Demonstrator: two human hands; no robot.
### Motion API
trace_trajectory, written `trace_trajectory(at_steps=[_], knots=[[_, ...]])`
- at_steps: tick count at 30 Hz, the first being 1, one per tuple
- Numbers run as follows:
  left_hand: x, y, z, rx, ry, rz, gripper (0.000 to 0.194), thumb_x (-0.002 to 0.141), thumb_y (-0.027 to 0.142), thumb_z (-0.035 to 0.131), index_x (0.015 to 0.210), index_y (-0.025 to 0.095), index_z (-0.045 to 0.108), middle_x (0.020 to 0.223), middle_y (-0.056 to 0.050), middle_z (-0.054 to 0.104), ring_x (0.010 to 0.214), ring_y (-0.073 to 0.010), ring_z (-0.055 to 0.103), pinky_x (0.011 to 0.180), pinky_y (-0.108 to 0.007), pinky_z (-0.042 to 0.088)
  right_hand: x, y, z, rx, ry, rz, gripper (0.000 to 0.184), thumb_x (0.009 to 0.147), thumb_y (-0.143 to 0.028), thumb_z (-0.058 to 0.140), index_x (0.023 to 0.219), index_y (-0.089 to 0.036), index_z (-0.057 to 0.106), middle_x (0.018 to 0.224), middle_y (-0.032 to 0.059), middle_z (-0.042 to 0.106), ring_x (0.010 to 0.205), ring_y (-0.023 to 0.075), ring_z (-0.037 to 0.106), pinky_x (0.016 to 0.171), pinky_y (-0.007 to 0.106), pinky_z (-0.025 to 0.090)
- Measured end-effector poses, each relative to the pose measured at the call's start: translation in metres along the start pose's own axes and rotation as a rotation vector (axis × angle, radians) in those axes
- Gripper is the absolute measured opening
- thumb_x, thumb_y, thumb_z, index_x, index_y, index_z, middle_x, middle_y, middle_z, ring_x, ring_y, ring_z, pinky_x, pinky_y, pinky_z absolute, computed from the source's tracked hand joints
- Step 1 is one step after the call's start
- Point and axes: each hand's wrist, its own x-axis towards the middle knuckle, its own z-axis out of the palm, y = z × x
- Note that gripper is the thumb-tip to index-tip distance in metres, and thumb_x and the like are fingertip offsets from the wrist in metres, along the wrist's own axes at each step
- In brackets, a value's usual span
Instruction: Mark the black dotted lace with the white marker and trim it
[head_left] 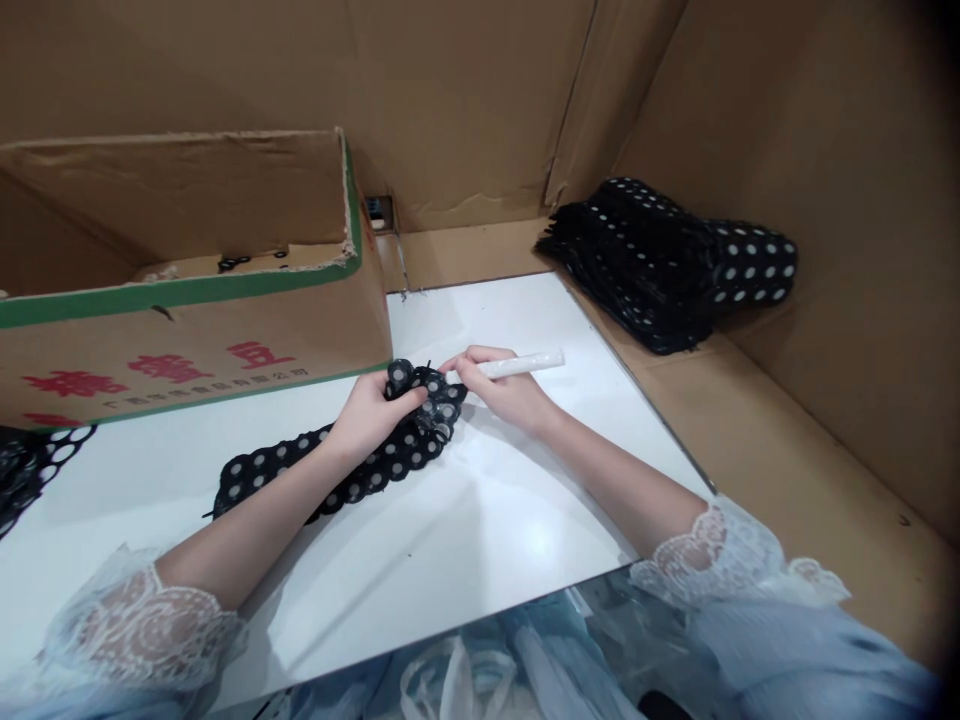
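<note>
A black strip with rows of pale round dots lies slantwise on the white board, its far right end bunched up. My left hand pinches that bunched end, thumb on top. In my right hand is a white pen-like tool, held as one holds a pen. Its front end points at the folded part of the strip, but my fingers and the fabric hide the tip. Whether the tip touches the strip I cannot tell.
An open cardboard box with a green rim stands at the left, a few small black bits inside. Stacked black dotted strips lie at the back right. Black netting with round holes sits at the left edge. Cardboard walls surround the board.
</note>
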Motion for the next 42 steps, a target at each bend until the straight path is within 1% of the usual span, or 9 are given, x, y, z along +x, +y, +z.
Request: trace_trajectory(at_steps=[5,10,17,21,25,30,33,36,42], knots=[[-0.001,0.001,0.000,0.053,0.029,0.030,0.027,0.068,0.040,0.061,0.070,0.014,0.059,0.070,0.000,0.063,0.067,-0.0162,0.054,0.061,-0.023,0.040,-0.001,-0.001,0.003,-0.028,-0.002,-0.038,0.026,0.081,-0.032,0.040,0.071,-0.015,0.056,0.080,0.0031,0.061,0.074,0.0116,0.054,0.068,0.024,0.040],[-0.002,0.005,-0.001,0.102,-0.054,0.024,0.030,0.065,0.043,0.063,0.068,0.014,0.058,0.068,0.001,0.060,0.064,-0.0142,0.052,0.060,-0.022,0.039,0.000,0.001,0.002,-0.042,0.022,-0.160,0.029,0.081,-0.028,0.041,0.055,-0.016,0.042,0.091,0.0057,0.058,0.083,0.0119,0.054,0.077,0.027,0.039],[-0.002,0.005,-0.001,0.064,-0.038,0.057,0.029,0.067,0.041,0.062,0.060,0.015,0.051,0.059,0.004,0.053,0.057,-0.0109,0.045,0.055,-0.021,0.035,0.001,-0.002,-0.003,-0.095,-0.013,-0.235,0.026,0.080,-0.023,0.044,0.055,-0.016,0.043,0.094,0.0070,0.055,0.087,0.0127,0.053,0.081,0.029,0.039],[-0.001,0.004,-0.002,0.076,-0.044,0.078,0.029,0.069,0.041,0.060,0.060,0.015,0.050,0.059,0.003,0.050,0.057,-0.0117,0.044,0.056,-0.022,0.034,0.002,0.000,-0.005,-0.147,-0.055,-0.264,0.026,0.080,-0.025,0.045,0.055,-0.016,0.044,0.094,0.0071,0.050,0.084,0.0125,0.051,0.076,0.027,0.040],[-0.001,0.003,-0.001,0.121,-0.058,0.121,0.026,0.072,0.040,0.056,0.065,0.015,0.054,0.062,0.002,0.051,0.061,-0.0128,0.046,0.059,-0.023,0.035,0.004,0.009,-0.002,-0.260,-0.058,-0.304,0.026,0.081,-0.026,0.043,0.058,-0.015,0.046,0.092,0.0051,0.045,0.068,0.0084,0.048,0.068,0.025,0.039],[-0.002,0.001,0.003,0.180,-0.047,0.195,0.023,0.073,0.038,0.055,0.072,0.015,0.058,0.072,-0.001,0.057,0.071,-0.0161,0.050,0.068,-0.025,0.037,0.002,0.015,0.012,-0.592,0.009,-0.330,0.025,0.085,-0.031,0.035,0.071,-0.017,0.051,0.096,0.0047,0.047,0.071,0.0094,0.047,0.057,0.023,0.032],[-0.003,0.001,0.003,0.194,-0.032,0.213,0.023,0.074,0.038,0.054,0.070,0.015,0.057,0.071,0.000,0.055,0.070,-0.0152,0.048,0.067,-0.025,0.036,0.003,0.015,0.020,-0.799,0.094,-0.325,0.029,0.087,-0.031,0.028,0.077,-0.018,0.052,0.094,0.0055,0.051,0.073,0.0112,0.046,0.051,0.024,0.025],[-0.003,0.004,0.001,0.151,-0.037,0.205,0.022,0.073,0.037,0.056,0.070,0.015,0.054,0.070,0.001,0.052,0.069,-0.0140,0.046,0.067,-0.023,0.035,0.007,0.014,0.023,-0.888,0.155,-0.309,0.031,0.088,-0.030,0.026,0.077,-0.018,0.052,0.091,0.0065,0.054,0.069,0.0115,0.046,0.050,0.025,0.021],[0.001,0.007,-0.005,0.071,-0.126,0.169,0.025,0.074,0.040,0.054,0.073,0.015,0.054,0.069,0.001,0.052,0.067,-0.0137,0.046,0.065,-0.022,0.035,0.006,0.013,0.022,-0.759,0.148,-0.274,0.030,0.087,-0.030,0.029,0.068,-0.018,0.048,0.061,0.0016,0.049,0.054,0.0104,0.039,0.052,0.025,0.021]])
